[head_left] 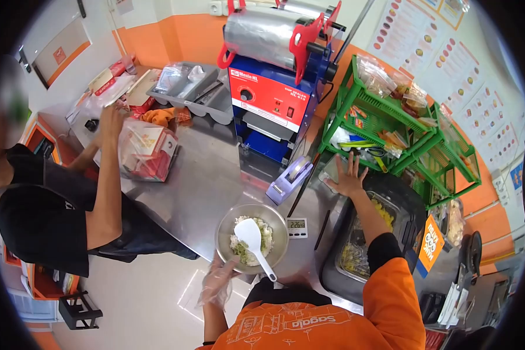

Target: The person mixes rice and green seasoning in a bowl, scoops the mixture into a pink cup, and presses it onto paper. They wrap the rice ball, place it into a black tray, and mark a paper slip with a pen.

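A metal bowl (223, 230) stands at the counter's front edge, with white rice (263, 224) and greenish bits in it. A white rice paddle (249, 234) lies across the rice, its handle over the near rim. My left hand (216, 283), in a clear plastic glove, grips the bowl at its lower left rim; some of its fingers are hidden. Bare and reaching forward, my right hand (350, 179) has its fingers spread in front of the green rack (385, 125), beside a clear container (329, 174). A digital timer (297, 227) sits right of the bowl.
A red and blue cup sealer (268, 96) stands at the back, near a purple tape dispenser (289, 179). Black trays (332, 256) hold yellowish food under my right arm. At left, another person (46, 204) in black handles a plastic bag of boxes (149, 151).
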`<state>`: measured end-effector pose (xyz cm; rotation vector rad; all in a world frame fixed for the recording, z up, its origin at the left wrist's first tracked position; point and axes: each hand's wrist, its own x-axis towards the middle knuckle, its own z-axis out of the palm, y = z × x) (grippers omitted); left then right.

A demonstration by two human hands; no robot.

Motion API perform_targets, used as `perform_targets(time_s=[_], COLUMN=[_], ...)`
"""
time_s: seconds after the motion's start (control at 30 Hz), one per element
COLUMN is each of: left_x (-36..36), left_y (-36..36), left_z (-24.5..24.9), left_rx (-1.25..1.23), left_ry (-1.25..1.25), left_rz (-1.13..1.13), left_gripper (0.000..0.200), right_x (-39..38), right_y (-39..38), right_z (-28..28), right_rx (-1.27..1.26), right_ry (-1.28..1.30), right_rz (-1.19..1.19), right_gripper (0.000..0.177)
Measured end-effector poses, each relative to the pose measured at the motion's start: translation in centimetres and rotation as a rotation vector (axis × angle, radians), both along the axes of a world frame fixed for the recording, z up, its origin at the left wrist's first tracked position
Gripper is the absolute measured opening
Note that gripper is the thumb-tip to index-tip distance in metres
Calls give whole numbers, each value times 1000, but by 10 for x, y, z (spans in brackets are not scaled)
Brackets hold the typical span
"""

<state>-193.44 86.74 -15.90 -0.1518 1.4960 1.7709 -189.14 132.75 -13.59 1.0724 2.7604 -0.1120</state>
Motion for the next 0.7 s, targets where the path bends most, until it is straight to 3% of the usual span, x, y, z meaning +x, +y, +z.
perform_targets(time_s=[0.07, 0.13, 0.17, 0.2, 0.23, 0.33, 0.43, 0.47, 0.57, 0.63, 0.7], left_x=[3, 1, 0, 3, 11, 46, 95, 113, 188, 246, 312], left_y=[3, -2, -1, 3, 5, 7, 8, 9, 11, 7, -22], left_z=[-13, -26, -29, -20, -4, 31, 58, 62, 97, 124, 113], left_rx=[127, 129, 136, 148, 160, 214, 263, 263, 243, 144, 214], left_ry=[-150, -171, -173, -152, -131, -119, -130, -158, -220, -246, -254], left_rz=[-26, -72, -100, -117, -139, -191, -322, -371, -567, -755, -956], left_gripper=[70, 70, 70, 70, 70, 72, 72, 72, 70, 67, 59], right_x=[6, 24, 43, 59, 69, 127, 198, 226, 330, 414, 503], right_y=[-28, -85, -115, -156, -199, -286, -317, -324, -355, -391, -464], right_z=[2, 24, 6, 19, 55, 66, 54, 69, 105, 136, 136], right_rx=[219, -11, -102, -427, -581, -437, -289, -221, 91, 173, 345], right_ry=[138, 276, 481, 355, 96, 176, 509, 573, 657, 605, 486], right_rz=[79, 82, 183, 119, 162, 135, -27, -75, -151, -240, -331], right_gripper=[91, 78, 59, 48, 42, 47, 41, 27, 16, 25, 38])
